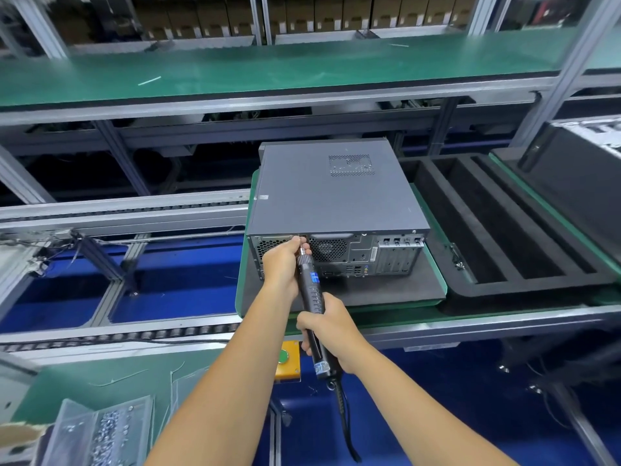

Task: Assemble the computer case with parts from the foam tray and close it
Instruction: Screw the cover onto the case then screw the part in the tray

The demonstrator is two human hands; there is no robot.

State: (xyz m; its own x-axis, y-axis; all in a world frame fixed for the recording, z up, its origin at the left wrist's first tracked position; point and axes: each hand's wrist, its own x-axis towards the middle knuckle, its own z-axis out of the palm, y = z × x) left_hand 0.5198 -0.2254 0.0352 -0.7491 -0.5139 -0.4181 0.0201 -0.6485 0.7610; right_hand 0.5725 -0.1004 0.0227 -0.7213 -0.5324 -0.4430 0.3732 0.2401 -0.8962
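right hand [331,331] is wrapped around the lower grip of the long black electric screwdriver [311,290], and the left hand [280,267] has its fingers curled around the silver front end of the same tool, just where the bit meets the back panel of the dark grey metal computer case [336,196]. both hands are grasping the tool, none is free. the case lies flat with its lid already on, and its back panel faces the person. the black foam tray with long slots [504,230] is just beside the case, on the right of it, and the slots i can see hold nothing. below the case and to the left, near the person, a clear plastic box with small silver screws [104,428] is standing.

my judgement is that the step in hand is to drive a screw at the top edge of the back panel, left of the round fan grille, to lock the lid (the screw itself is hidden behind the fingers, so i cannot confirm it). to do it well, the tool should stay in one straight line with the screw hole, and now it comes up at an angle from below the case. the left fingers should only guide the tip and stay off the turning part. the push should be steady, because the bit can slip and scratch the panel.
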